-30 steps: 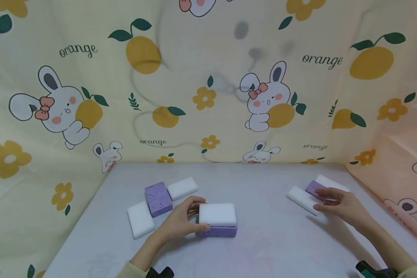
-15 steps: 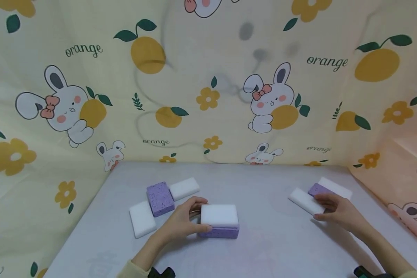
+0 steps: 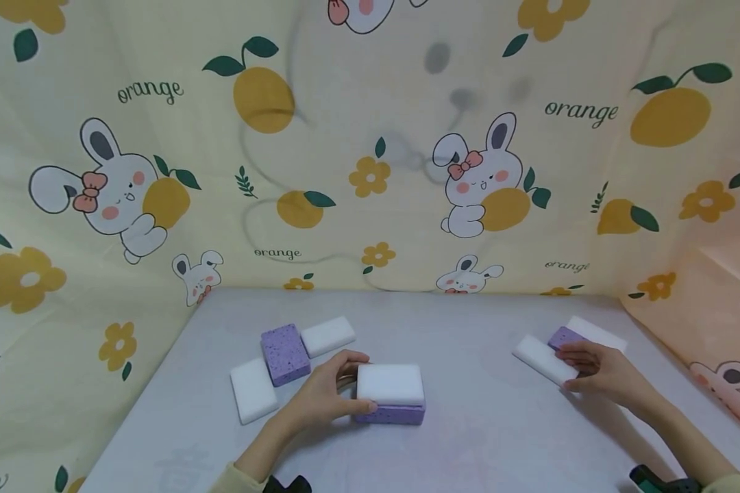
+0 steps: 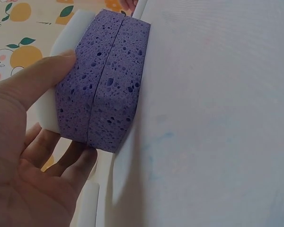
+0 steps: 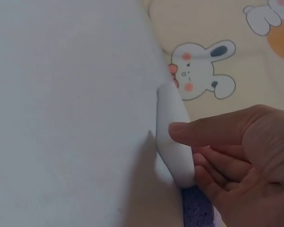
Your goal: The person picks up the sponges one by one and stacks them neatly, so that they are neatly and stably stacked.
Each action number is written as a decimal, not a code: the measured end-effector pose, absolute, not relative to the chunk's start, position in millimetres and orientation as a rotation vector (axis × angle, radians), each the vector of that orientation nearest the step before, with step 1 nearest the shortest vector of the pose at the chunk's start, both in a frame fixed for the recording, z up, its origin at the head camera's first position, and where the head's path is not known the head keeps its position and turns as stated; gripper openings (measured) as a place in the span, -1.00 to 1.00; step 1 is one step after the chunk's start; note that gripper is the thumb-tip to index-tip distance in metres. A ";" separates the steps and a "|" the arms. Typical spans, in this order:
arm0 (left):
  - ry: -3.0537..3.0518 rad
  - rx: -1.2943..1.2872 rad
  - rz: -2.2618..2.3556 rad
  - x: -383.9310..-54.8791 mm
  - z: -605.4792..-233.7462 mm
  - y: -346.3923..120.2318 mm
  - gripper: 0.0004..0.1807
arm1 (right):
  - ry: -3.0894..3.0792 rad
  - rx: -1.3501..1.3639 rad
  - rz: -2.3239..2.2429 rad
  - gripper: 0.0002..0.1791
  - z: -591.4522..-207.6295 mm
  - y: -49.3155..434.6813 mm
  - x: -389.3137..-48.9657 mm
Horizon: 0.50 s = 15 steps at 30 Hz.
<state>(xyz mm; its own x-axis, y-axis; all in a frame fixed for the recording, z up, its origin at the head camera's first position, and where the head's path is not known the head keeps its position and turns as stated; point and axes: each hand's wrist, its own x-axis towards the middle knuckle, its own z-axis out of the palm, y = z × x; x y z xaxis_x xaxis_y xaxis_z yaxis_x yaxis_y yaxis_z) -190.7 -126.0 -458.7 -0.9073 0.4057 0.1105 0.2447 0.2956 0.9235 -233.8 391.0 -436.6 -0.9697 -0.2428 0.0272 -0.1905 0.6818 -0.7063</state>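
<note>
My left hand (image 3: 322, 393) grips a stack near the middle of the table, thumb in front and fingers behind. In the left wrist view the stack has two purple sponges (image 4: 99, 85) under a white melamine sponge (image 3: 390, 384). At the right, my right hand (image 3: 607, 373) pinches the near end of another white sponge (image 3: 541, 357); its thumb lies on the front face in the right wrist view, with the fingers curled behind. A purple sponge (image 3: 564, 336) and a further white sponge (image 3: 599, 332) lie just behind, partly covered by the hand.
Left of the stack lie a purple sponge (image 3: 285, 354), a white sponge (image 3: 253, 390) in front of it and another white sponge (image 3: 329, 336) behind. A patterned cloth (image 3: 333, 137) hangs along the back and sides of the white table (image 3: 469, 438).
My right hand has drawn a little nearer, off the purple sponge and onto the end of the white one. The left hand stays on the stack. The head view shifted slightly.
</note>
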 end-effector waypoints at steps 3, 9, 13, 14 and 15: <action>2.410 0.609 1.677 -190.9 -459.1 -126.4 -0.16 | 2.774 -0.380 -1.182 -0.20 -436.9 395.1 -236.4; 2.399 0.598 1.684 -190.2 -459.6 -127.2 -0.16 | 2.744 -0.454 -1.251 -0.24 -439.3 401.5 -233.8; 2.389 0.607 1.689 -190.6 -460.1 -127.1 -0.16 | 2.889 -0.431 -1.228 -0.28 -441.3 401.3 -226.6; 2.387 0.610 1.691 -190.7 -460.1 -127.0 -0.16 | 2.933 -0.415 -1.189 -0.29 -441.4 400.7 -225.0; 2.383 0.611 1.693 -190.8 -460.1 -127.0 -0.17 | 2.967 -0.399 -1.155 -0.28 -441.8 400.0 -223.6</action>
